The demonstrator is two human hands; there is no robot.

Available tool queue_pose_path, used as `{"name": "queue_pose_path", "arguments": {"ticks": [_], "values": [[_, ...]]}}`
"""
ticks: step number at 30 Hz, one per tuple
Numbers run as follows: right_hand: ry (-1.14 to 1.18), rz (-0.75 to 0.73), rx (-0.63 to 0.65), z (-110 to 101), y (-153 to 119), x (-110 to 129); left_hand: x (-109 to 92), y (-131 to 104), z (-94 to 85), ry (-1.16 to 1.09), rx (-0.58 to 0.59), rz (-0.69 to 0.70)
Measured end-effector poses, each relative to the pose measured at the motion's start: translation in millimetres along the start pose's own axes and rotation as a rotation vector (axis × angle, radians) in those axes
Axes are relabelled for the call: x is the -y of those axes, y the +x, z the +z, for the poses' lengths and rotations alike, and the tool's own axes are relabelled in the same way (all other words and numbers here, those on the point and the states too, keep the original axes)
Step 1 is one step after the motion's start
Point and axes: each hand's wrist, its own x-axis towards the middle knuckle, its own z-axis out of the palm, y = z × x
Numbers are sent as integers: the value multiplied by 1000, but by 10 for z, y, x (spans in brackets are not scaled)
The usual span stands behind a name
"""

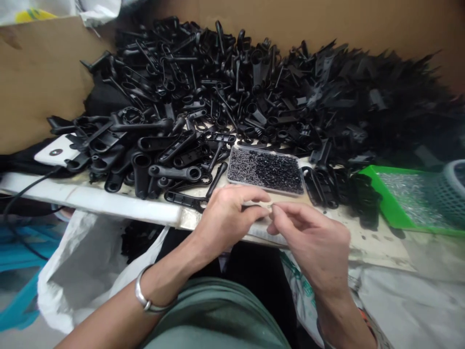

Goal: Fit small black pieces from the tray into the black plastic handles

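My left hand (227, 213) is at the front edge of the table, thumb and fingers closed round a black plastic part (258, 216) that they mostly hide. Right beside it, my right hand (308, 237) pinches thumb and index finger together against the left fingertips. Whatever sits in that pinch is too small to name. Just behind the hands lies a clear shallow box (265, 190) filled with small screws, silvery on the left and black on the right.
Black plastic handle-like parts (174, 172) heap across the table, with a large pile (218, 77) against the cardboard wall (272, 19). At right stand a green tray (392, 203) of small clear pieces and a grey-blue basket (448, 189). A white device (56, 151) lies left; a white sack (83, 261) hangs below.
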Motion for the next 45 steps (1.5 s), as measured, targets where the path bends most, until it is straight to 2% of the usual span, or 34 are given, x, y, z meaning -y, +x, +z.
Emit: {"name": "queue_pose_path", "arguments": {"ticks": [2,4,6,8,16,24,34,41,43,45], "values": [[-12,16,2,-28,-5,-47,14,-64,-92,264,46,116],[-51,-2,19,-58,-15,-107,37,-142,-165,507,140,170],[-119,-53,64,-75,-30,-161,72,-212,-192,642,224,147],[-181,-118,108,-77,-48,-199,111,-259,-175,681,257,116],[-276,-313,174,-27,-114,-226,141,-328,-63,570,245,78],[-344,-366,215,-15,-95,-195,196,-371,-50,351,193,19],[-441,-512,241,31,-80,-161,188,-374,-45,300,216,-19],[-649,-503,324,87,-128,-28,218,-377,-20,323,226,-27],[-692,-463,326,100,-134,23,226,-380,-11,313,212,-25],[-625,-356,357,92,-109,59,233,-382,-7,304,200,-13]]}}
